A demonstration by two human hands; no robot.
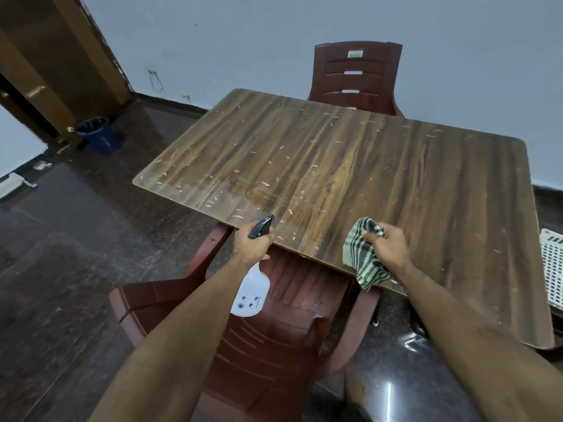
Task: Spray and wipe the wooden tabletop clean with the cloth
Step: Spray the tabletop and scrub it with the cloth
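Left hand: fingers clamped around the neck of a spray bottle, black nozzle aimed toward 12 o'clock over the near edge of the bench. The bottle's translucent white body, bearing small blue markings, hangs below bench level, above the seat of a maroon plastic chair.

Right hand: fingers clamped on a green-and-white checked cloth, which lies bunched on the near edge of the bench and droops over it at 6 o'clock.

Bench surface: dark wood grain, scattered with pale flecks. A damp-looking patch sits at 12 o'clock from the nozzle.

A second maroon chair stands at the far edge. A blue bin sits on the floor at 10 o'clock; a white perforated basket at 3 o'clock.
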